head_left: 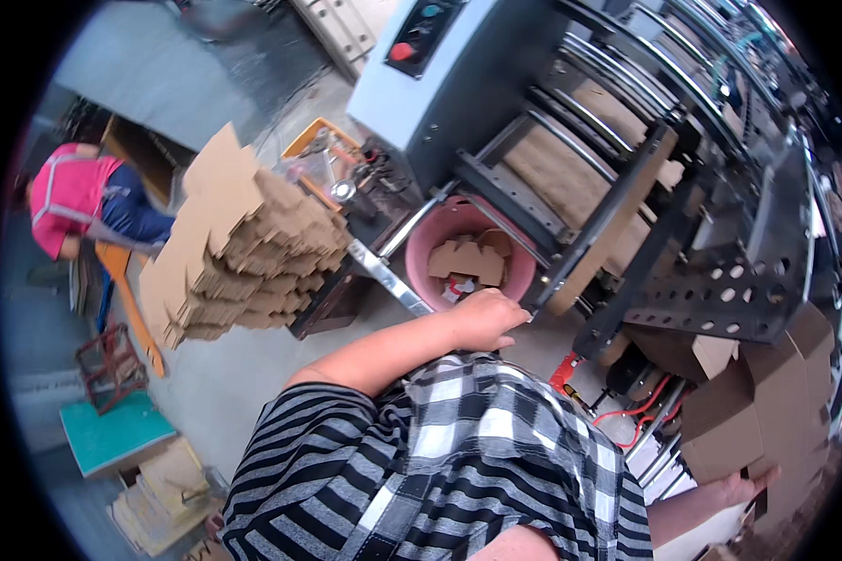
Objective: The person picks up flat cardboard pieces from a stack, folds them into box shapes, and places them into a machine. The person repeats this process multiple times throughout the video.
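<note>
1. Here, in the head view, the left hand (485, 318) reaches out over the rim of the round pink plastic bucket (421, 245) and rests against the black metal frame bar (597, 229) of the big grey-blue cardboard machine (458, 84). The fingers curl loosely at the bar; whether they close on anything I cannot tell.
2. The right hand (744, 486), low at the right edge, presses against the underside of a stack of folded brown cardboard blanks (767, 402). It seems to hold the stack up, though the fingers are mostly hidden.
3. As a judgement of progress: one bundle is already gathered at the right hand, more brown sheets (571, 173) still sit in the machine's delivery rails, and a tall finished pile of brown die-cut cardboard (243, 252) stands to the left, so collecting looks well under way but not over.
4. Packages and signs: brown cardboard offcuts (468, 260) lie inside the pink bucket; a dark control panel with a red round button (400, 51) sits at the machine's top; flattened tan cartons (164, 491) lie on the floor beside a teal board (112, 435).
5. A person in a pink top (70, 196) is bent over, well apart at the left.
</note>
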Available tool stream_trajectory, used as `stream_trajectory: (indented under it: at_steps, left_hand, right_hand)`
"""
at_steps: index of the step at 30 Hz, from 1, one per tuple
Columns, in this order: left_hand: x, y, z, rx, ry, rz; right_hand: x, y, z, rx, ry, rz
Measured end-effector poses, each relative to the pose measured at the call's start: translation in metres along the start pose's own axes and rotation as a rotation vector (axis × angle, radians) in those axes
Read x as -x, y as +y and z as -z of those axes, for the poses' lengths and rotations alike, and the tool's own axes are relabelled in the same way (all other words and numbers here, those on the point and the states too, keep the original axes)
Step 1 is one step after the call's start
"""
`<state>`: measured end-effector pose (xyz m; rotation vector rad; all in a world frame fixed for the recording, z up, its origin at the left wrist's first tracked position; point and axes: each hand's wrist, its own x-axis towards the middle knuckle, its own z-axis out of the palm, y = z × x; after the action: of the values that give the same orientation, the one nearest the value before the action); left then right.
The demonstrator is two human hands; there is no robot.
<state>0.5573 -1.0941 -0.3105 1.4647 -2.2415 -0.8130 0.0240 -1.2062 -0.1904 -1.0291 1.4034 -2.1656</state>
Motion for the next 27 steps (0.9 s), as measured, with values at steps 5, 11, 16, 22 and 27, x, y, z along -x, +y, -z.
stream_trajectory:
  at_steps: [5,11,16,22,27]
  left_hand:
    - [-0.004,0.002,-0.007,-0.002,-0.024,0.017]
    - [-0.016,0.000,-0.002,0.041,0.121,-0.083]
    - [-0.009,-0.007,-0.004,0.114,0.109,-0.092]
    - [-0.005,-0.001,-0.011,0.057,0.117,-0.078]
    - [-0.003,0.003,-0.006,0.108,0.077,-0.057]
  right_hand:
    - [0.018,-0.047,-0.049,-0.305,0.103,-0.359]
    - [0.025,-0.066,-0.104,-0.580,0.176,-0.512]
    - [0.026,-0.075,-0.122,-0.610,0.183,-0.582]
    - [0.025,-0.046,-0.123,-0.563,0.233,-0.602]
    - [0.036,-0.040,-0.105,-0.639,0.253,-0.654]
